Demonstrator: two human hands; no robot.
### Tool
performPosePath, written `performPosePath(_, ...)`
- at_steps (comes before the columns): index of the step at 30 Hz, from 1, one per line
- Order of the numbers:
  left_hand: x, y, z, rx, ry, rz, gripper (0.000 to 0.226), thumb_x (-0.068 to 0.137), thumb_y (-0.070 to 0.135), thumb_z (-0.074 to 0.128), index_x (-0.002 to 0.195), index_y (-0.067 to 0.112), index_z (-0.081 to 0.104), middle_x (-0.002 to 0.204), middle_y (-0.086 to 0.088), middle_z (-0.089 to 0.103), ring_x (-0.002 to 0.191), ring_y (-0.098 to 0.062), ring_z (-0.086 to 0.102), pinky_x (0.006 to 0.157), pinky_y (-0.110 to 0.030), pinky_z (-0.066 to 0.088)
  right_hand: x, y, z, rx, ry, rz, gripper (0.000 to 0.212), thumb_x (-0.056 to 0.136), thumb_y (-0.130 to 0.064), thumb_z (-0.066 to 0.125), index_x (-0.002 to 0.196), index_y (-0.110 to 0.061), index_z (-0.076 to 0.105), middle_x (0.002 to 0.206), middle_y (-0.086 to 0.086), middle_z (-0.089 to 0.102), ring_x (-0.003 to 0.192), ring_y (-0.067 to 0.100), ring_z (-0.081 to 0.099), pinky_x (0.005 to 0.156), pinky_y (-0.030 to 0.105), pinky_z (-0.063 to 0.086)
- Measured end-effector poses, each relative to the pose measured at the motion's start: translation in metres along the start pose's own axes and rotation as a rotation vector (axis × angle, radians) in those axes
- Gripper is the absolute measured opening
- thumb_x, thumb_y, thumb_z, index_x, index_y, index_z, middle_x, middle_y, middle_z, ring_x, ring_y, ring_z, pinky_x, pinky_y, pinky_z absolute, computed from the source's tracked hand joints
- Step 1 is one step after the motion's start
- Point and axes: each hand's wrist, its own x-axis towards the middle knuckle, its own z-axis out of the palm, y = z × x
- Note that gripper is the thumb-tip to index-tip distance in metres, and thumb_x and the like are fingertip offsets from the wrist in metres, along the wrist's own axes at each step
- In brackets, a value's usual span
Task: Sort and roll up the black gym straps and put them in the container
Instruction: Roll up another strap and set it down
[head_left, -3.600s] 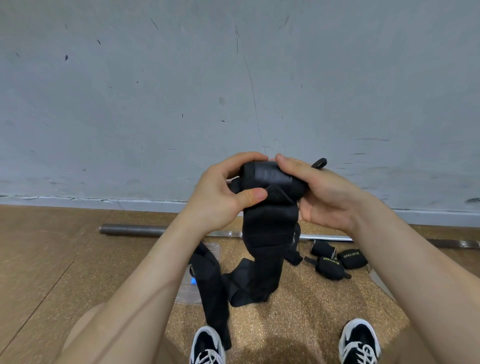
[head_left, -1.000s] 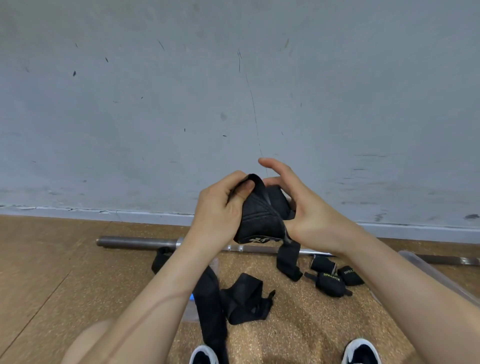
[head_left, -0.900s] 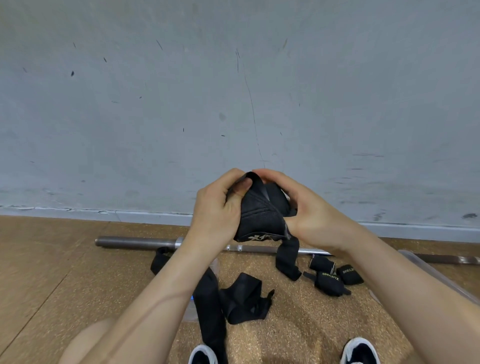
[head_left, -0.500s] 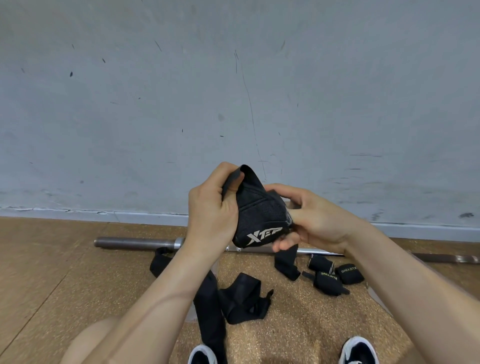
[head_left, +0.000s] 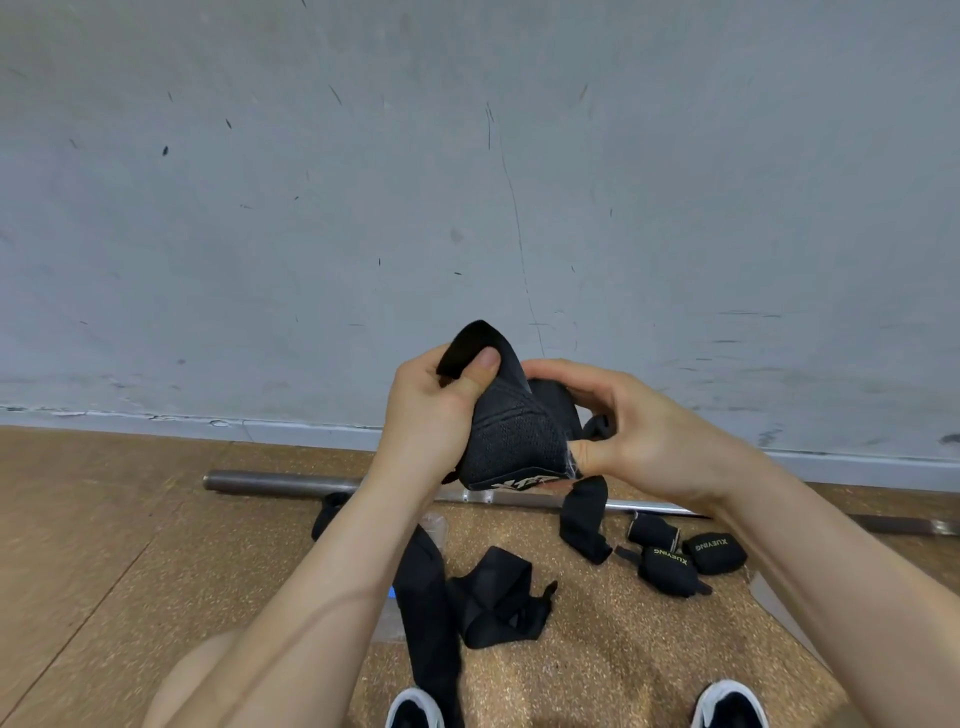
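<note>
Barbell (head_left: 280, 480), loose straps (head_left: 493, 597) & 3 rolled wraps (head_left: 670, 564) on floor (head_left: 104, 519) below held strap (head_left: 511, 441).

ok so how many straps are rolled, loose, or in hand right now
rolled straps on the floor: 3
loose straps on the floor: 2, overlapping, so possibly one piece
half-rolled strap gripped by left hand and right hand: 1
total: 6
</note>
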Motion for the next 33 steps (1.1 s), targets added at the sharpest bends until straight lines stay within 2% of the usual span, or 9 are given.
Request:
performPosePath(3, 0.001, -0.002, 0.002, 0.090, -0.086, 0.027, 0.020, 0.099, 0.022, 0.058, 0.083, 0.030, 0.068, 0.072, 0.013, 0.070, 0.075, -0.008, 0.068, 0.070, -0.029, 0.052, -0.002, 0.004, -0.002, 0.024, -0.039, 0.080, 0.076, 0.084, 0.013, 0.065, 0.136, -0.040, 0.045, 0.133, 0.000, 0.061, 0.117, 0.008, 0.061, 0.088, 0.022, 0.052)
performPosePath(6, 0.000, 0.003, 0.001, 0.204, -0.030, 0.264, 0.033, 0.098, 0.012, 0.057, 0.075, 0.034, 0.063, 0.066, 0.025, 0.062, 0.068, 0.007, 0.057, 0.066, -0.014, 0.043, -0.004, 0.009, -0.012, 0.563, -0.083, 0.245, 0.081, 0.073, 0.001, 0.077, 0.143, -0.028, 0.048, 0.139, 0.008, 0.059, 0.115, 0.030, 0.065, 0.091, 0.045, 0.056)
performPosePath(8, -0.002, 0.004, -0.004, 0.307, 0.021, 0.492, 0.031, 0.096, 0.008, 0.057, 0.078, 0.032, 0.064, 0.072, 0.025, 0.061, 0.073, 0.009, 0.057, 0.067, -0.010, 0.041, -0.004, 0.007, -0.016, 0.804, -0.066, 0.354, 0.070, 0.076, -0.029, 0.082, 0.139, -0.020, 0.053, 0.136, 0.017, 0.060, 0.107, 0.043, 0.067, 0.083, 0.054, 0.059)
performPosePath(10, -0.004, 0.002, -0.006, 0.487, 0.010, 0.724, 0.024, 0.090, 0.004, 0.056, 0.090, 0.024, 0.068, 0.079, 0.015, 0.065, 0.076, 0.001, 0.060, 0.069, -0.019, 0.048, -0.003, 0.003, -0.011, 0.723, -0.089, 0.499, 0.068, 0.083, -0.061, 0.060, 0.134, -0.017, 0.055, 0.130, 0.024, 0.062, 0.094, 0.044, 0.071, 0.070, 0.045, 0.063)
performPosePath(12, -0.009, -0.003, -0.003, 0.660, -0.020, 0.916, 0.025, 0.084, 0.000, 0.050, 0.094, 0.008, 0.072, 0.083, 0.001, 0.070, 0.076, -0.018, 0.066, 0.065, -0.035, 0.053, 0.000, 0.005, -0.003, 0.631, -0.077, 0.548, 0.078, 0.072, -0.069, 0.056, 0.125, -0.011, 0.060, 0.113, 0.026, 0.069, 0.074, 0.033, 0.074, 0.059, 0.033, 0.062)
performPosePath(15, -0.011, -0.005, -0.001, 0.726, -0.024, 1.054, 0.023, 0.085, -0.003, 0.050, 0.090, -0.002, 0.072, 0.088, -0.009, 0.072, 0.078, -0.027, 0.069, 0.063, -0.038, 0.055, 0.004, 0.004, 0.005, 0.682, 0.057, 0.504, 0.062, 0.066, -0.054, 0.070, 0.110, -0.011, 0.066, 0.098, 0.019, 0.071, 0.074, 0.027, 0.073, 0.061, 0.032, 0.062)
performPosePath(21, -0.010, -0.014, 0.001, 0.678, -0.133, 1.082, 0.020, 0.091, -0.006, 0.053, 0.093, 0.001, 0.071, 0.109, -0.014, 0.071, 0.110, -0.033, 0.066, 0.095, -0.049, 0.052, 0.005, 0.009, 0.000, 0.694, 0.147, 0.368, 0.055, 0.071, -0.036, 0.075, 0.120, -0.016, 0.067, 0.106, 0.012, 0.073, 0.096, 0.028, 0.073, 0.077, 0.040, 0.061)
performPosePath(26, -0.011, -0.018, -0.002, 0.861, -0.253, 1.030, 0.012, 0.081, -0.002, 0.066, 0.087, 0.006, 0.073, 0.125, -0.009, 0.066, 0.129, -0.032, 0.051, 0.099, -0.047, 0.050, 0.010, 0.014, -0.011, 0.698, 0.329, 0.250, 0.052, 0.069, -0.011, 0.073, 0.121, -0.009, 0.065, 0.098, 0.011, 0.073, 0.088, 0.026, 0.074, 0.067, 0.038, 0.060)
performPosePath(33, -0.016, -0.014, -0.001, 1.120, -0.262, 1.118, 0.018, 0.067, -0.002, 0.062, 0.071, 0.012, 0.072, 0.074, 0.000, 0.061, 0.062, -0.021, 0.055, 0.061, -0.031, 0.038, 0.014, 0.026, -0.007, 0.566, 0.471, 0.221, 0.038, 0.083, 0.000, 0.072, 0.119, -0.013, 0.066, 0.095, 0.010, 0.071, 0.082, 0.025, 0.074, 0.064, 0.037, 0.059)
